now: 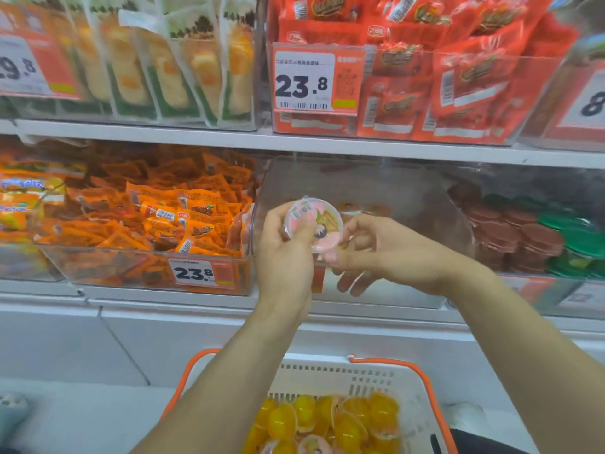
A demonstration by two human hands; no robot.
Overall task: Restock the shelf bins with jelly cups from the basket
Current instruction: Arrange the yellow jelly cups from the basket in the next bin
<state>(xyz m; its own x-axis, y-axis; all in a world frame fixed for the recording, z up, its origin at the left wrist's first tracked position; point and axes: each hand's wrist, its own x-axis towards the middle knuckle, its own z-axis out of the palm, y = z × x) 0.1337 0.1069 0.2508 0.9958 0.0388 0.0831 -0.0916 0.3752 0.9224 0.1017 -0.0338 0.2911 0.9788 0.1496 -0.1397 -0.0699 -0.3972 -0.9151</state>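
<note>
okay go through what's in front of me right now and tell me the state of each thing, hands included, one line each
Left hand: grips the pink-lidded jelly cup.
Right hand: pinches the cup's lower edge.
Pink-lidded jelly cup: sealed, held up before the middle bin.
Clear middle bin: nearly empty, a few cups at the back.
Basket: holds many yellow jelly cups.
Orange packet bin: well filled.
Right bin: stacked brown and green cups.
</note>
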